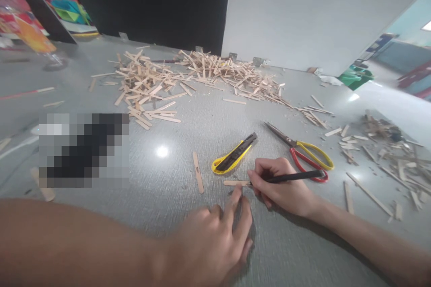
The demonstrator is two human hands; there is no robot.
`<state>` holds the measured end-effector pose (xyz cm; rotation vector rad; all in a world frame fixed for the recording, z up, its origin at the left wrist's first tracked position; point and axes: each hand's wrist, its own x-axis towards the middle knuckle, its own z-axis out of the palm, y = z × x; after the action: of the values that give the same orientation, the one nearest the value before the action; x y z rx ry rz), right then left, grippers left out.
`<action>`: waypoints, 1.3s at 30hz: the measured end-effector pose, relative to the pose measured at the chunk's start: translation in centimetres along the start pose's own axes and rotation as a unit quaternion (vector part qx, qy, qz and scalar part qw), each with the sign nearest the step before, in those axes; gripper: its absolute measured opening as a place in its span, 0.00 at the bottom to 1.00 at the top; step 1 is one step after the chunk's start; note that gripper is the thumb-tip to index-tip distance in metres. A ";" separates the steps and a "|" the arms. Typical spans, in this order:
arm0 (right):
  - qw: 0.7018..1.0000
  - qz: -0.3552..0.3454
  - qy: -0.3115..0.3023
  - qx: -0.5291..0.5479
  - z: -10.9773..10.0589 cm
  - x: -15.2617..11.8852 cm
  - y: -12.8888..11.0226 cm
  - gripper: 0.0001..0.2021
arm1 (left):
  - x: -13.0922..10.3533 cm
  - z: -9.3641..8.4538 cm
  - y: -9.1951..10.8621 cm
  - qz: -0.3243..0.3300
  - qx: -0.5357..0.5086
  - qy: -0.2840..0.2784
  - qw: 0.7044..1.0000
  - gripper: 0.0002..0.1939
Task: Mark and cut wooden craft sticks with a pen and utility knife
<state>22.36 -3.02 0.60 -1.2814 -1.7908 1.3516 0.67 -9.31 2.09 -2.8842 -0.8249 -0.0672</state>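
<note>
My right hand (281, 188) grips a black pen (299, 176), its tip down at the right end of a short wooden craft stick (230, 183). My left hand (218, 237) reaches in from the left with its fingers apart, and one fingertip rests on that stick at the table. Just to the left lies another craft stick (198, 172), with a dark mark or notch near its middle. Beyond the hands is a yellow utility knife (234, 154). Scissors (298, 147) with one yellow and one red handle lie beyond my right hand, partly behind the pen.
Large heaps of craft sticks (215, 69) spread along the back of the grey table (151, 215). Cut scraps (400, 170) lie scattered at the right. A bottle of orange drink (33, 36) stands back left. A pixelated dark patch covers something on the left. A green container (357, 76) appears far right.
</note>
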 end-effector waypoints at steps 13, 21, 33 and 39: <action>1.000 -0.003 0.003 -0.018 0.0 0.0 -0.1 0.20 | 0.0 0.1 -0.2 0.008 0.001 -0.001 1.000 0.29; 0.999 -0.021 -0.011 -0.035 -0.1 0.0 -0.4 0.20 | -0.1 0.3 -0.2 0.006 -0.008 0.003 1.000 0.29; 0.999 0.015 0.018 0.027 0.4 0.2 -0.4 0.20 | 0.0 0.3 -0.2 0.004 -0.010 -0.018 1.000 0.29; 0.999 0.017 0.024 0.029 0.5 0.2 -0.5 0.21 | 0.0 0.3 -0.1 0.005 -0.010 -0.016 1.000 0.29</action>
<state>21.75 -3.08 0.87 -1.3087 -1.6927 1.3697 0.64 -9.12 1.78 -2.9152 -0.8188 -0.0276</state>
